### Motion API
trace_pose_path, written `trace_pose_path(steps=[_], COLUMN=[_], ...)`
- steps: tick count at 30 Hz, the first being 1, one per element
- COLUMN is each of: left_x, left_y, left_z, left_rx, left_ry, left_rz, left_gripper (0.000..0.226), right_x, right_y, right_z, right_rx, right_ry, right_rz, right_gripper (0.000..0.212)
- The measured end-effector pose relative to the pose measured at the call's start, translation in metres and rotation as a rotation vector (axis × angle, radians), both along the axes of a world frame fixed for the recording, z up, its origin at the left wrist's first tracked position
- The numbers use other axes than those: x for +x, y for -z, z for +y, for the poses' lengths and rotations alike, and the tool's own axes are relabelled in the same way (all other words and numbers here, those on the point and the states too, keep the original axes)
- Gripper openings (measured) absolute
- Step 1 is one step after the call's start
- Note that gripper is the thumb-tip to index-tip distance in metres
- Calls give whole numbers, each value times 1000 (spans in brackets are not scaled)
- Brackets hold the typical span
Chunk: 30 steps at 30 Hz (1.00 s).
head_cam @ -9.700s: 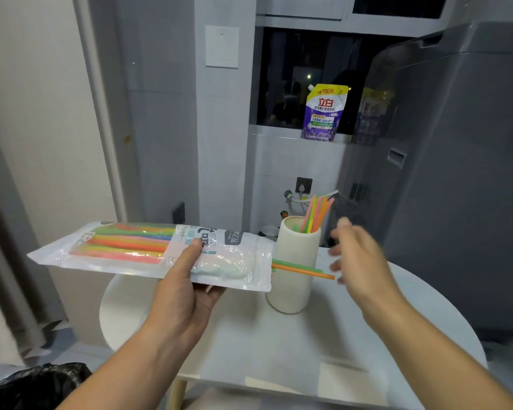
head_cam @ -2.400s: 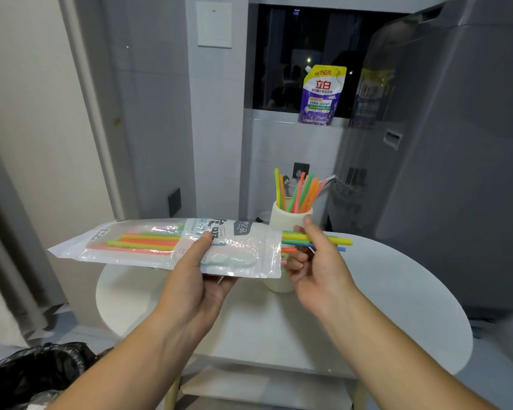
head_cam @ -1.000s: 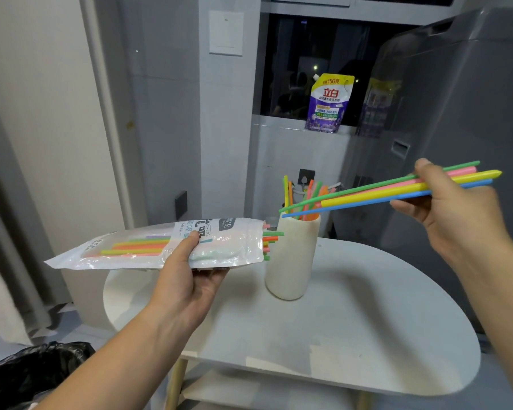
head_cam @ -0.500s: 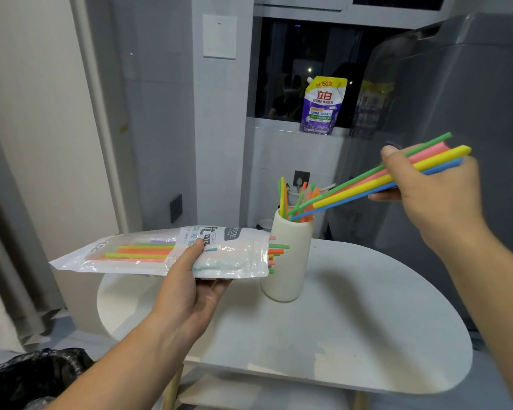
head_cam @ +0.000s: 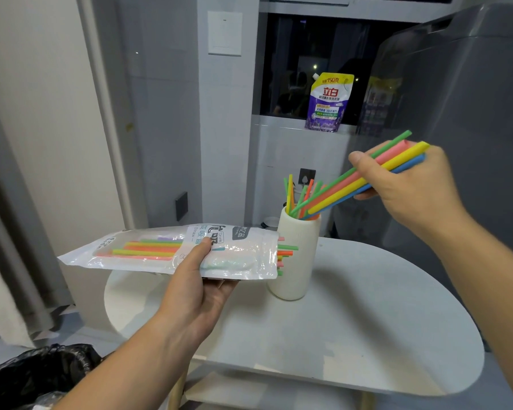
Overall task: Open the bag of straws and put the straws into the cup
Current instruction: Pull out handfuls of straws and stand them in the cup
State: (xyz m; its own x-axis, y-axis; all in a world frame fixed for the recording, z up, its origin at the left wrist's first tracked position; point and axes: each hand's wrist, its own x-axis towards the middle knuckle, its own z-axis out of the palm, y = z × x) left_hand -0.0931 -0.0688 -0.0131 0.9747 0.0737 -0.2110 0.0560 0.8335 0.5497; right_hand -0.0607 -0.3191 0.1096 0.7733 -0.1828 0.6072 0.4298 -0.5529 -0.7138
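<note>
your right hand grips a bundle of straws whose lower ends are entering the cup, which already holds several; your left hand grasps the opened bag just left of the cup, more straws inside, so roughly half remains

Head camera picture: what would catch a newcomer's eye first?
The bright straws in the right hand, slanting down into the white cup at the middle of the table. Next, the clear bag held flat in the left hand, more straws poking from its open end.
</note>
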Motion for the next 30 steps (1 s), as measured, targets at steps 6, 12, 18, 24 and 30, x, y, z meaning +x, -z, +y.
trace_pose_path(steps=[6,12,18,24,30], left_x=[0,-1,-1,-2,-1], left_y=[1,1,0,0,-2], left_z=[-1,-2,-3,-4,-4], left_rx=[3,7,-3,23,22], left_ry=[7,20,24,33,21], left_rz=[2,0,14,14,18], left_gripper=[13,16,21,12,12], right_x=[17,42,62,57,39], right_y=[-11,-13,-2,12,21], right_z=[10,20,32,40,38], right_rx=[-135,-213,-294,-272,-217], right_ry=[12,0,20,93,197], right_rz=[101,239,373,326,93], right_gripper=[38,38,57,61,56])
